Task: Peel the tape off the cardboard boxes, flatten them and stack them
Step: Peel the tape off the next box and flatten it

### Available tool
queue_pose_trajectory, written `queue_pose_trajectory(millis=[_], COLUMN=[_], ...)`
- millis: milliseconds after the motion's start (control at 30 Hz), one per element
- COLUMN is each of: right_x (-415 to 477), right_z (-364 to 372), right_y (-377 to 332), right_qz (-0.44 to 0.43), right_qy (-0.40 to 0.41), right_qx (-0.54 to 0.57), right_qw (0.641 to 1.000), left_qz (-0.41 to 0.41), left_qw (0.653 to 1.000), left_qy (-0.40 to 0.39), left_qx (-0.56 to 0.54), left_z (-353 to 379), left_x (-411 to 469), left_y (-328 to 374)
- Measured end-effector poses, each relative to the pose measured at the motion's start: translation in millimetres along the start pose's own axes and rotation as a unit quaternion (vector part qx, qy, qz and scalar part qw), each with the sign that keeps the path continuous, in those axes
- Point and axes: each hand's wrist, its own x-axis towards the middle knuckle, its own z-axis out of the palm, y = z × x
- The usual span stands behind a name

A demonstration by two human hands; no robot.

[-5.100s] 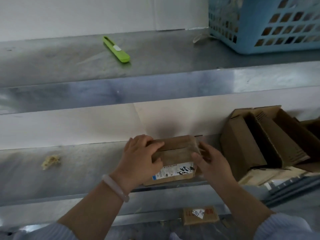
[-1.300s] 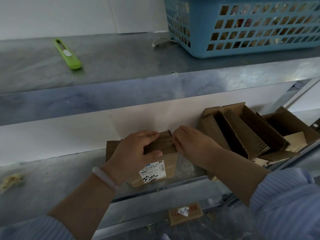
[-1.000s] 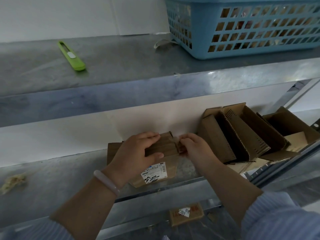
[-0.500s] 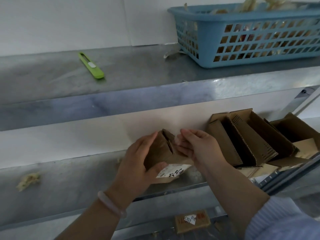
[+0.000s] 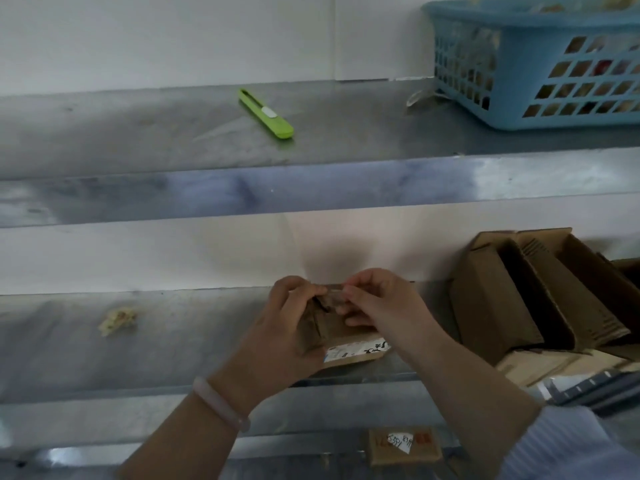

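Note:
A small brown cardboard box [image 5: 334, 336] with a white printed label sits at the front edge of the lower metal shelf [image 5: 173, 341]. My left hand [image 5: 289, 327] grips its left side, fingers curled over the top. My right hand [image 5: 379, 301] pinches a strip of tape [image 5: 334, 295] at the box's top edge, thumb and fingertips closed on it. Most of the box is hidden behind both hands.
Opened, partly flattened cardboard boxes [image 5: 540, 303] lean at the right of the lower shelf. A green utility knife [image 5: 266, 113] and a blue plastic basket [image 5: 540, 64] rest on the upper shelf. A crumpled tape wad [image 5: 117, 320] lies at left. Another small box [image 5: 403, 445] lies below.
The box was tipped up on its edge and now rests lower under my hands. My right hand moved from the box's right side to its top and pinched the tape.

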Motion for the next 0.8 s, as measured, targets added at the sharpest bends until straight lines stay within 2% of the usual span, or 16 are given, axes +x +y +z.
queue_pose_trajectory(millis=[233, 333, 400, 567, 667, 733, 800], right_x=[8, 13, 20, 30, 26, 21, 16], right_z=[28, 33, 31, 14, 11, 9, 8], right_y=[20, 19, 19, 12, 14, 17, 17], right_qz=[-0.023, -0.035, -0.018, 0.016, -0.012, -0.059, -0.102], right_qy=[-0.001, 0.015, 0.040, 0.098, 0.130, 0.117, 0.048], right_qx=[-0.216, -0.254, -0.216, -0.037, -0.013, -0.133, -0.294], right_qw=[0.976, 0.967, 0.975, 0.994, 0.991, 0.982, 0.949], left_qz=[-0.096, -0.105, -0.097, -0.085, -0.070, -0.049, -0.042], left_qw=[0.995, 0.994, 0.995, 0.996, 0.996, 0.996, 0.994], left_qy=[0.023, 0.024, 0.013, 0.001, 0.002, 0.001, -0.012], left_qx=[-0.009, -0.022, -0.004, 0.027, 0.055, 0.080, 0.104], left_z=[17, 22, 20, 14, 12, 9, 7], left_x=[-31, -33, -31, -28, -26, -22, -18], left_y=[-28, -35, -37, -39, -39, -37, -34])
